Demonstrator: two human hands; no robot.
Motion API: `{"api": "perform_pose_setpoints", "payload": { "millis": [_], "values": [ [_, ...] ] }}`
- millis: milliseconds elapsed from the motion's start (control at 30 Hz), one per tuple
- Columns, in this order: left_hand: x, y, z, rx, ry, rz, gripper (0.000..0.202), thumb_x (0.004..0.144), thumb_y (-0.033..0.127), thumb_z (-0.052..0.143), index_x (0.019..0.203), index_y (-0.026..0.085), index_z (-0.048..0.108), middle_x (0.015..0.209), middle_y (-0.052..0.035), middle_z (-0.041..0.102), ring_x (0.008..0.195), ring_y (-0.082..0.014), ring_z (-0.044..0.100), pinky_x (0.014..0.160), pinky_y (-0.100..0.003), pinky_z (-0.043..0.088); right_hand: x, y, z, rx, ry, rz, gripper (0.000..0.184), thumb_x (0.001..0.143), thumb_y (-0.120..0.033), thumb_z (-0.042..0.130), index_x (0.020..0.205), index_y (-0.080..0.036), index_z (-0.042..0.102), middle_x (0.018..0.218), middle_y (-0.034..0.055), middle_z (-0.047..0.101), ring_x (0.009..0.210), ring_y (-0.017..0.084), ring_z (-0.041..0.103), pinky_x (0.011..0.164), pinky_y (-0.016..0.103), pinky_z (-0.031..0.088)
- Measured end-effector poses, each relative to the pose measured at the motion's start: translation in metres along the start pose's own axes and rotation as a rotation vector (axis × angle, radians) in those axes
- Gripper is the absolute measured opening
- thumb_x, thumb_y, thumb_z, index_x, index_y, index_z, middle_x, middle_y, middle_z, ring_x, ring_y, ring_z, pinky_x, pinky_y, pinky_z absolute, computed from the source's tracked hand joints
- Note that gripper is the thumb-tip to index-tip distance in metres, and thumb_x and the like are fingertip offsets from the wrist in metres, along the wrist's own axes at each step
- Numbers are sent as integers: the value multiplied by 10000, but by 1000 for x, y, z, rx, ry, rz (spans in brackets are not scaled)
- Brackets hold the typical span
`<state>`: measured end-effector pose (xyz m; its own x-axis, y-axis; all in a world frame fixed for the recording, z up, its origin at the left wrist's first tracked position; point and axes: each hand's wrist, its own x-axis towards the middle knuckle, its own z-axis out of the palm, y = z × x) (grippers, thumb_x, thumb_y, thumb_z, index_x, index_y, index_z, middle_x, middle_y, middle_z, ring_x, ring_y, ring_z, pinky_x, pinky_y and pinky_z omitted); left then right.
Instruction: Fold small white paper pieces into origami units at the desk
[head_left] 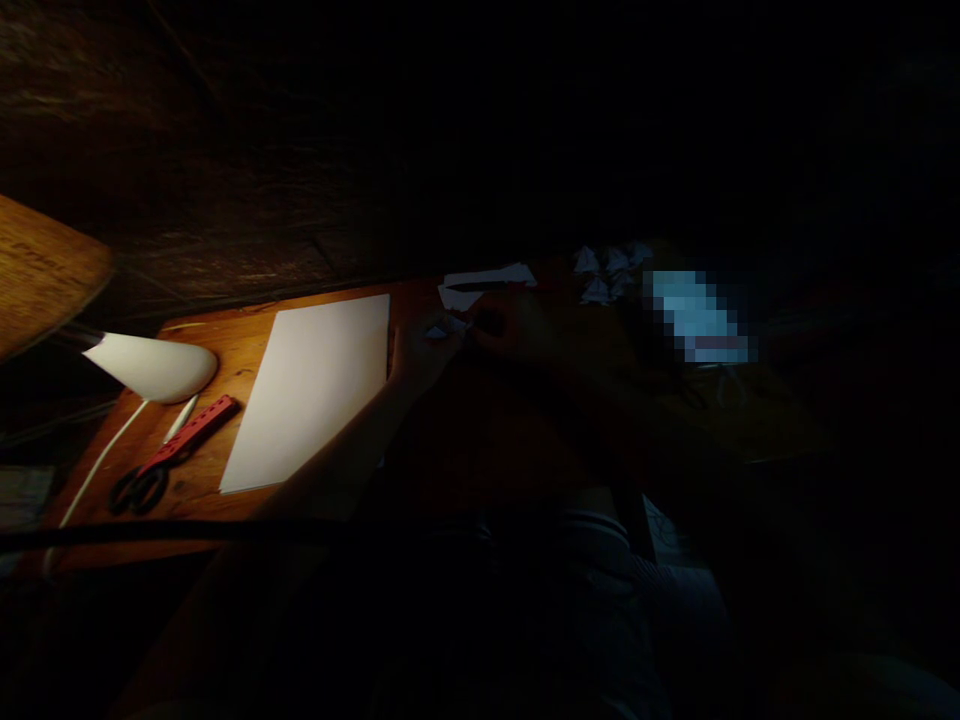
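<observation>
Close to the middle of the dim table, my left hand [421, 352] is closed on a small folded piece of white paper [444, 328]. My right hand [519, 325] meets it from the right, its fingers pinched at the paper's edge; shadow hides much of them. Just beyond my hands lie white paper pieces [454, 297] with a dark, blade-like object [487, 287] across them. To the left of my left hand is a larger white sheet or stack of paper [315, 390], lit by the lamp.
Several small folded paper shapes [596, 290] sit at the back right, near a bright blurred-out rectangle [701, 315]. On the left stand a white lamp base [154, 367] with a cord, a white pen-like stick [180, 420] and black-handled scissors [142, 490] beside a red strip. A dark cable crosses the lower left.
</observation>
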<state>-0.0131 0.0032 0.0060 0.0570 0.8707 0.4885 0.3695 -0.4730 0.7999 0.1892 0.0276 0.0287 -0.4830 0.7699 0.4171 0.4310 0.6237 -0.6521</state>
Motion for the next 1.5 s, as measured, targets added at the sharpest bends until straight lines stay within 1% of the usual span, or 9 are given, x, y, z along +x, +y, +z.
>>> {"api": "perform_pose_setpoints", "payload": {
  "millis": [133, 400, 567, 733, 967, 1133, 1233, 1367, 1500],
  "values": [
    [0, 1, 1, 71, 6, 97, 50, 744, 159, 747, 736, 200, 719, 782, -2, 752, 748, -149, 686, 675, -243, 545, 0, -3, -6, -27, -32, -16, 222, 881, -321, 722, 1025, -172, 803, 1006, 83, 799, 866, 214, 684, 754, 312, 439],
    [-1, -1, 1, 69, 18, 110, 57, 768, 170, 744, 738, 196, 703, 768, 2, 719, 731, -144, 674, 664, -244, 534, 0, -9, -7, -110, -57, -7, 261, 919, -308, 701, 1100, -161, 820, 1096, 112, 805, 958, 248, 702, 804, 336, 444],
    [-1, 5, 0, 89, 24, 45, 46, 756, 197, 733, 731, 199, 694, 735, 7, 700, 699, -141, 640, 606, -232, 501, 0, -12, -7, -148, -63, 17, 300, 943, -322, 666, 1152, -179, 827, 1124, 107, 813, 965, 249, 700, 808, 341, 450],
    [-1, 10, 0, 46, -14, -52, 58, 726, 222, 744, 729, 200, 690, 680, 20, 676, 632, -127, 593, 550, -214, 475, 0, -9, -3, -130, -77, 59, 298, 944, -312, 659, 1147, -166, 820, 1113, 114, 818, 953, 252, 708, 806, 345, 467],
    [-1, 15, -1, -11, -26, -86, 75, 716, 261, 718, 692, 206, 673, 648, 20, 657, 598, -123, 560, 518, -215, 433, -1, -3, 2, -87, -59, 68, 269, 945, -277, 648, 1130, -179, 817, 1115, 102, 813, 976, 245, 702, 868, 352, 492],
    [-1, 9, 1, -10, -36, -92, 86, 713, 266, 719, 696, 202, 664, 631, 29, 630, 571, -110, 527, 511, -212, 403, -1, -6, 0, -95, -22, 67, 233, 923, -280, 657, 1051, -164, 813, 1038, 101, 810, 900, 236, 693, 795, 339, 462],
    [-1, 3, 3, -6, -39, -79, 106, 754, 290, 724, 721, 206, 669, 633, 29, 630, 568, -110, 531, 507, -212, 396, -1, -7, -1, -70, 11, 65, 201, 915, -277, 656, 997, -170, 805, 1013, 92, 808, 877, 227, 685, 776, 331, 449],
    [-1, -1, 2, -13, -61, -100, 126, 783, 299, 743, 720, 205, 687, 630, 18, 643, 554, -116, 560, 496, -222, 398, 0, -7, -1, -68, -2, 71, 196, 899, -285, 678, 990, -164, 803, 995, 100, 807, 850, 223, 677, 757, 330, 434],
    [-1, 0, 1, -63, -78, -110, 107, 758, 265, 749, 686, 201, 702, 621, 12, 656, 545, -114, 577, 492, -220, 409, 1, -5, -3, -46, -36, 73, 236, 947, -330, 632, 944, -165, 800, 921, 82, 791, 801, 201, 657, 730, 318, 417]
  ]
}}
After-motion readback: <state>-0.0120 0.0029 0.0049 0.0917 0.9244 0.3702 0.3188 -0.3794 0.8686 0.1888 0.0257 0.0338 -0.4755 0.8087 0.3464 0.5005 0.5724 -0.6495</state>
